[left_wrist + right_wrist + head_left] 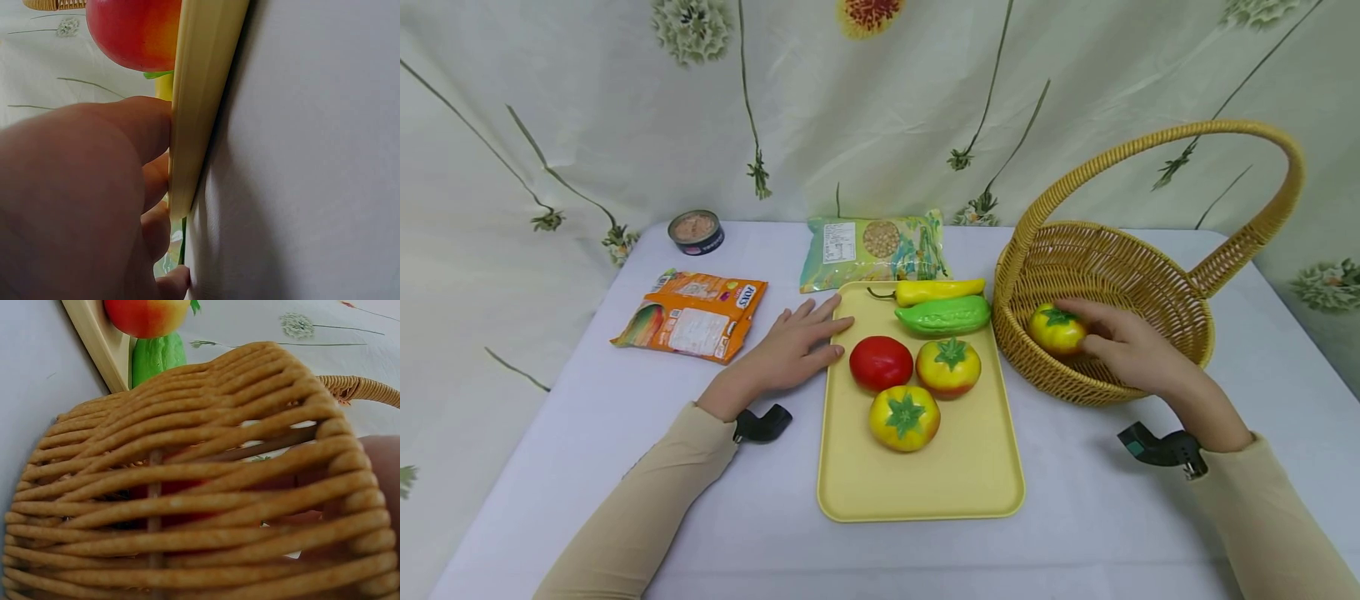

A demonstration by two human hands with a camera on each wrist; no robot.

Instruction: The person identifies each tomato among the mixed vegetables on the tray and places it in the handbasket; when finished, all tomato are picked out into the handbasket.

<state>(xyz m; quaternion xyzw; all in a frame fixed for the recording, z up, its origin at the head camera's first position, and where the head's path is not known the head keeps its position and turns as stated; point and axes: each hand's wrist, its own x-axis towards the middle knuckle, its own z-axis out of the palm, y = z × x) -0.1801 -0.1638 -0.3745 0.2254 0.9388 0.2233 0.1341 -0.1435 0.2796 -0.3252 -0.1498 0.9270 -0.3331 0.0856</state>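
Note:
Inside the wicker basket (1101, 396), my right hand (1131, 346) grips a yellow tomato (1051, 332) with a green leafy top, fingers and thumb at its right side. The basket's weave hides most of that hand in the right wrist view. My left hand (793, 346) rests at the left rim of the yellow tray (917, 496), fingers extended, with fingertips on the rim. On the tray lie a red tomato (882, 364), two yellow-red tomatoes (948, 368), a green bumpy vegetable (943, 317) and a yellow chili pepper (940, 291).
Left of the tray lies an orange snack packet (696, 315), with an open tin (696, 232) behind it. A green-yellow bag (872, 250) lies against the tray's far edge. The basket's tall handle (1180, 132) arches above its opening. A flowered cloth (880, 108) hangs behind the table.

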